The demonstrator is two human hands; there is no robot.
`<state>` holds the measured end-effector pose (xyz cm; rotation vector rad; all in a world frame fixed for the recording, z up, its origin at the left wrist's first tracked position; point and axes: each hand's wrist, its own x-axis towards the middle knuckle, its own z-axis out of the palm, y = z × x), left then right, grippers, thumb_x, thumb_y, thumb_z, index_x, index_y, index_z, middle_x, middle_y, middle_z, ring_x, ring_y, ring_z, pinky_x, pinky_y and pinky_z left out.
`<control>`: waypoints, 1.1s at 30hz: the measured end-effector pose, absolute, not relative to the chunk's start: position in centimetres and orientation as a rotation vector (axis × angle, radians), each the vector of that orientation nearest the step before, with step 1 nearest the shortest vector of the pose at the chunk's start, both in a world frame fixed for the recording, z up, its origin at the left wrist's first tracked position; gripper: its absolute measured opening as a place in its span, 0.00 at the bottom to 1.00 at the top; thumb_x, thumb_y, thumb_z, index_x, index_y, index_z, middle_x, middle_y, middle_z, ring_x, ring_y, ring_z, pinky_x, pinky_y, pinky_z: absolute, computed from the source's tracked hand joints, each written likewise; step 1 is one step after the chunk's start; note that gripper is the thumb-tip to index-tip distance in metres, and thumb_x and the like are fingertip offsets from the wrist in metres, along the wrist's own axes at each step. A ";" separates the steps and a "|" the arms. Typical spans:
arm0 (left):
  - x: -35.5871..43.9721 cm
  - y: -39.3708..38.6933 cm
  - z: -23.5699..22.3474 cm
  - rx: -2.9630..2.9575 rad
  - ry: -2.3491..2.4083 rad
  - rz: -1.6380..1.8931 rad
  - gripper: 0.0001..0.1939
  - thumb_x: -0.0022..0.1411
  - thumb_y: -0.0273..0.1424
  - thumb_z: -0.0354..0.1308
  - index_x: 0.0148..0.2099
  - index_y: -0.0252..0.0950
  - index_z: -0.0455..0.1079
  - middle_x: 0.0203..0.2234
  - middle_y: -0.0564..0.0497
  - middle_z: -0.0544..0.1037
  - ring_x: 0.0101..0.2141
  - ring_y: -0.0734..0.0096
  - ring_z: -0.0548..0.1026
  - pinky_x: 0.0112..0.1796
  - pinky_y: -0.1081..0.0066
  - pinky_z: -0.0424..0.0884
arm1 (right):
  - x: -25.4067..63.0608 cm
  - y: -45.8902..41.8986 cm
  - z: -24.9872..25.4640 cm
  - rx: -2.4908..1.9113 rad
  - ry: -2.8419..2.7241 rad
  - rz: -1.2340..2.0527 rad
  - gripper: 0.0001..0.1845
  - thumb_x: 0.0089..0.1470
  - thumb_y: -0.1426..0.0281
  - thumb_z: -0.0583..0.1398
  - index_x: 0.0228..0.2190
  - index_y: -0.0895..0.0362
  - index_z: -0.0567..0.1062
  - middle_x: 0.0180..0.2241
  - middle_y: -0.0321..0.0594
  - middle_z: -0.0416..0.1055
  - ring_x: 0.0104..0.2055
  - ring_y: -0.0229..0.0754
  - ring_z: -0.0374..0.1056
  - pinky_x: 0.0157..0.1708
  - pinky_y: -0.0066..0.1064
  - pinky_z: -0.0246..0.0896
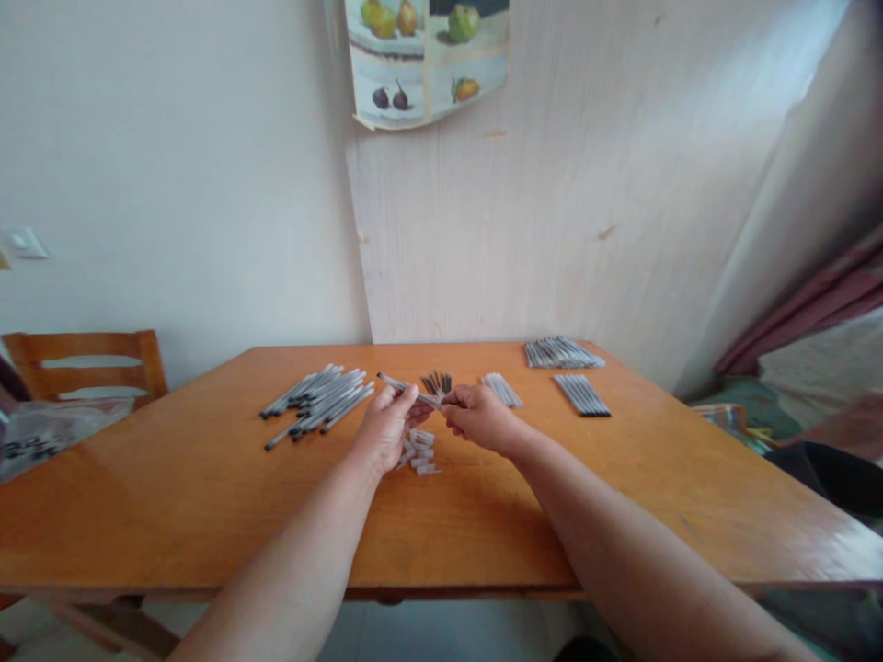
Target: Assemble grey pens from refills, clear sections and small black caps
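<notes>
A slim clear pen (391, 380) with a black end slants across the middle, above the table. My left hand (387, 425) is closed around its barrel, the black end sticking out to the left. My right hand (481, 419) pinches the pen's other end, its fingertips hiding that tip. Behind my hands lies a small fan of dark thin sticks (436, 379), perhaps refills. Just in front of my left hand sits a little heap of clear, short caps (420, 452). Beyond my right hand is a row of pale, whitish tubes (502, 390).
On the wooden table (276, 515), a loose pile of pens with black ends (324, 397) lies left. At right are a neat row of pens (581, 395) and a bundle in clear plastic (562, 352). A chair (148, 363) stands left; a wall is behind.
</notes>
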<state>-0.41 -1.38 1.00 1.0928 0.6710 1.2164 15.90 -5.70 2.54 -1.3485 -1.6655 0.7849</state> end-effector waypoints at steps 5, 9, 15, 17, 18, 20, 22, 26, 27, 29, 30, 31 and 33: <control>-0.3 -1.2 1.1 1.082 0.681 1.236 0.16 0.53 0.37 0.66 0.37 0.35 0.65 0.28 0.50 0.79 0.30 0.70 0.78 0.36 0.69 0.72 | 15.6 -5.7 2.6 -1.363 -1.642 0.777 0.06 0.55 0.70 0.56 0.27 0.57 0.71 0.19 0.31 0.67 0.20 0.31 0.63 0.18 0.20 0.55; -0.2 -1.1 1.4 1.083 0.679 1.292 0.16 0.52 0.36 0.67 0.37 0.35 0.65 0.29 0.50 0.79 0.31 0.71 0.77 0.36 0.69 0.72 | 15.5 -5.5 2.5 -1.355 -1.637 0.728 0.06 0.56 0.70 0.56 0.27 0.57 0.70 0.19 0.31 0.67 0.20 0.32 0.64 0.18 0.20 0.55; -0.3 -0.9 1.3 1.111 0.654 1.306 0.16 0.53 0.38 0.67 0.37 0.35 0.66 0.30 0.51 0.78 0.33 0.71 0.77 0.36 0.70 0.71 | 15.5 -5.5 2.8 -1.342 -1.585 0.832 0.07 0.56 0.72 0.55 0.27 0.57 0.69 0.20 0.31 0.66 0.19 0.31 0.64 0.17 0.20 0.57; -0.4 -0.8 1.3 1.114 0.655 1.305 0.17 0.52 0.39 0.67 0.37 0.35 0.66 0.30 0.50 0.78 0.33 0.70 0.77 0.36 0.70 0.71 | 15.5 -5.5 2.8 -1.359 -1.578 0.845 0.06 0.56 0.72 0.56 0.27 0.57 0.69 0.20 0.31 0.66 0.19 0.31 0.63 0.17 0.20 0.57; -0.5 -0.8 1.3 1.115 0.662 1.309 0.17 0.52 0.39 0.67 0.37 0.35 0.66 0.31 0.50 0.78 0.33 0.70 0.77 0.36 0.70 0.71 | 15.6 -5.5 2.8 -1.363 -1.573 0.852 0.06 0.56 0.72 0.56 0.27 0.57 0.69 0.20 0.31 0.66 0.19 0.31 0.64 0.17 0.20 0.57; -0.5 -0.8 1.4 1.123 0.684 1.317 0.18 0.51 0.39 0.67 0.38 0.35 0.67 0.31 0.49 0.79 0.32 0.70 0.77 0.34 0.71 0.70 | 15.6 -5.5 2.8 -1.360 -1.562 0.880 0.06 0.56 0.73 0.56 0.27 0.57 0.69 0.20 0.31 0.67 0.19 0.31 0.64 0.17 0.21 0.58; -0.6 -0.8 1.4 1.136 0.712 1.328 0.18 0.51 0.40 0.67 0.39 0.36 0.68 0.32 0.49 0.79 0.31 0.70 0.77 0.31 0.73 0.69 | 15.6 -5.4 2.7 -1.354 -1.555 0.906 0.07 0.57 0.73 0.56 0.26 0.56 0.68 0.19 0.30 0.66 0.18 0.31 0.63 0.17 0.21 0.58; -0.8 -0.8 1.4 1.170 0.719 1.344 0.18 0.52 0.41 0.66 0.39 0.36 0.68 0.33 0.49 0.79 0.30 0.72 0.77 0.29 0.75 0.68 | 15.7 -5.3 2.5 -1.358 -1.566 0.913 0.08 0.57 0.71 0.56 0.26 0.56 0.68 0.18 0.31 0.66 0.18 0.31 0.63 0.17 0.21 0.57; -0.8 -0.8 1.4 1.180 0.718 1.350 0.18 0.52 0.41 0.66 0.39 0.36 0.67 0.34 0.48 0.79 0.30 0.72 0.77 0.29 0.75 0.68 | 15.7 -5.3 2.4 -1.361 -1.569 0.912 0.07 0.57 0.71 0.57 0.26 0.56 0.68 0.19 0.31 0.66 0.18 0.31 0.64 0.17 0.21 0.57; -0.8 -0.8 1.4 1.200 0.724 1.379 0.18 0.53 0.41 0.65 0.39 0.36 0.67 0.34 0.48 0.79 0.29 0.72 0.77 0.28 0.75 0.67 | 15.9 -5.1 2.3 -1.386 -1.555 0.897 0.05 0.57 0.69 0.58 0.29 0.57 0.70 0.20 0.31 0.67 0.18 0.31 0.63 0.16 0.21 0.56; -0.8 -0.8 1.4 1.218 0.730 1.399 0.18 0.53 0.42 0.65 0.40 0.36 0.66 0.35 0.48 0.79 0.29 0.72 0.77 0.28 0.75 0.67 | 16.0 -5.1 2.2 -1.407 -1.540 0.874 0.04 0.57 0.68 0.58 0.31 0.57 0.71 0.20 0.31 0.67 0.17 0.31 0.63 0.16 0.22 0.56; -0.7 -0.7 1.3 1.247 0.742 1.421 0.18 0.54 0.42 0.64 0.41 0.36 0.66 0.36 0.48 0.79 0.28 0.71 0.77 0.27 0.74 0.67 | 16.1 -5.0 2.2 -1.426 -1.521 0.839 0.05 0.56 0.68 0.59 0.32 0.57 0.71 0.20 0.31 0.67 0.17 0.31 0.62 0.16 0.21 0.55; -0.6 -0.6 1.0 1.344 0.798 1.467 0.18 0.56 0.42 0.61 0.43 0.37 0.64 0.36 0.48 0.78 0.28 0.70 0.77 0.27 0.73 0.68 | 16.1 -5.0 2.2 -1.425 -1.475 0.770 0.06 0.56 0.66 0.59 0.32 0.57 0.71 0.19 0.31 0.66 0.18 0.31 0.62 0.16 0.21 0.54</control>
